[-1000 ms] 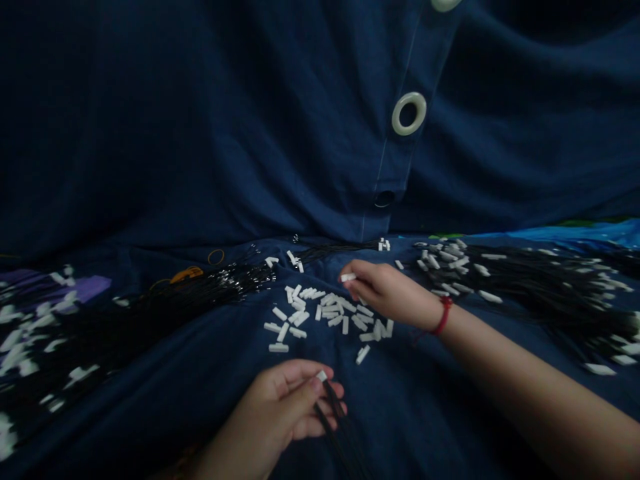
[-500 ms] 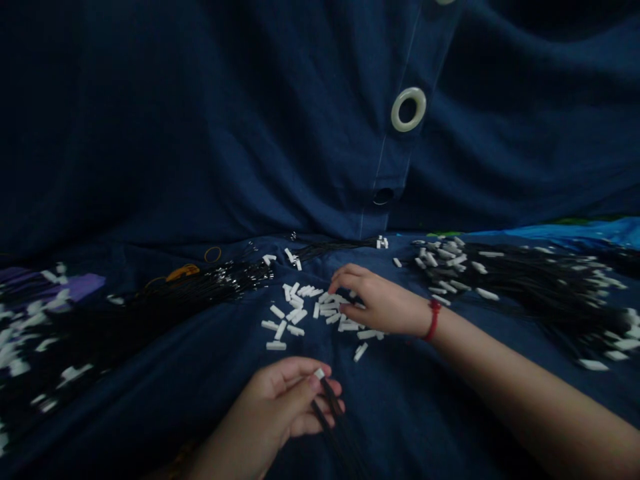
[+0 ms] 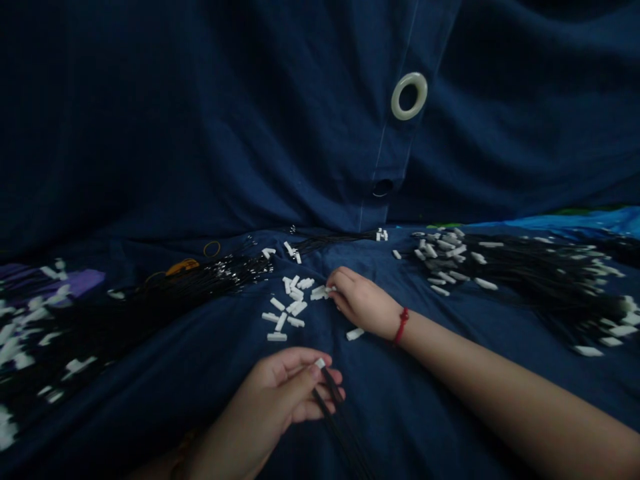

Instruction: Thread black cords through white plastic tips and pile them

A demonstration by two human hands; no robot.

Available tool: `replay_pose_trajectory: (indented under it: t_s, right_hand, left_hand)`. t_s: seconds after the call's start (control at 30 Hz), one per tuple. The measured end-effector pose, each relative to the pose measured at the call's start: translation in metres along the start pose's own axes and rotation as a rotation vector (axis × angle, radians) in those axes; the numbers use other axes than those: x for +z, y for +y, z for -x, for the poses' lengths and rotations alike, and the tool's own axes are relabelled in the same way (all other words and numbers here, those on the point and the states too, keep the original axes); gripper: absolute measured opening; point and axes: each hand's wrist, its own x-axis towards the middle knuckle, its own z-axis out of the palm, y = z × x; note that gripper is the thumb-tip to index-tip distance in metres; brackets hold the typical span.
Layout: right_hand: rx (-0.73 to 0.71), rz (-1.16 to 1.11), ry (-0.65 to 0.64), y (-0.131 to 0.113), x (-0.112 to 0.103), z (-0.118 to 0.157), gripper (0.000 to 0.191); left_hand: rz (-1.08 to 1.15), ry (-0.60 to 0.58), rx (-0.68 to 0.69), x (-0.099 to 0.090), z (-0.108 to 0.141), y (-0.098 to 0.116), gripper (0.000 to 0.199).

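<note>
My left hand (image 3: 295, 387), low in the middle, pinches a small white connector (image 3: 320, 363) between thumb and forefinger; black wires (image 3: 333, 400) run from it down across the fingers. Above and to the right, my right hand (image 3: 357, 300), with a red string on the wrist, has thumb and forefinger closed on a white connector piece. It covers part of the pile of loose white pieces. More loose white pieces (image 3: 295, 307) lie on the blue cloth (image 3: 210, 373) to its left, and one (image 3: 355, 334) lies just below it.
At the right lie bundles of black wires (image 3: 530, 273) with white ends. Another dark bundle (image 3: 190, 287) stretches across the left, near an orange item (image 3: 182, 267) and a purple piece (image 3: 86, 284). A blue curtain (image 3: 300, 120) with rings (image 3: 397, 97) hangs behind.
My right hand has moved slightly left and its fingers have closed on a white piece. My left hand keeps its hold. The view has tilted slightly.
</note>
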Motion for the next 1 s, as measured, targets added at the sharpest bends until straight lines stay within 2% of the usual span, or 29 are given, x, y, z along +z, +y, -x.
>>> replay_pose_trajectory:
  t_s: [0.17,0.33,0.53,0.8,0.9,1.0]
  right_hand:
    - [0.147,-0.083,0.162,0.014,0.003,0.000,0.019]
    - [0.217,-0.135,0.175,0.021,0.004,0.000,0.024]
    - [0.071,-0.103,0.010,0.009,0.000,0.000,0.023]
    - [-0.054,0.059,-0.105,-0.018,-0.004,-0.005,0.058]
    - [-0.151,0.084,-0.182,-0.030,0.007,-0.020,0.073]
    - [-0.219,0.106,-0.238,-0.038,0.026,-0.037,0.080]
  left_hand:
    - [0.003,-0.017,-0.006,0.000,-0.001,0.000,0.019]
    - [0.009,-0.015,-0.016,0.000,-0.001,0.001,0.018]
    - [0.013,-0.019,-0.019,0.001,-0.002,0.002,0.017]
    - [0.013,-0.025,-0.005,0.002,-0.003,0.002,0.017]
    - [-0.003,-0.025,-0.004,0.004,-0.004,0.001,0.016]
    - [-0.011,-0.030,0.006,0.005,-0.005,0.001,0.015]
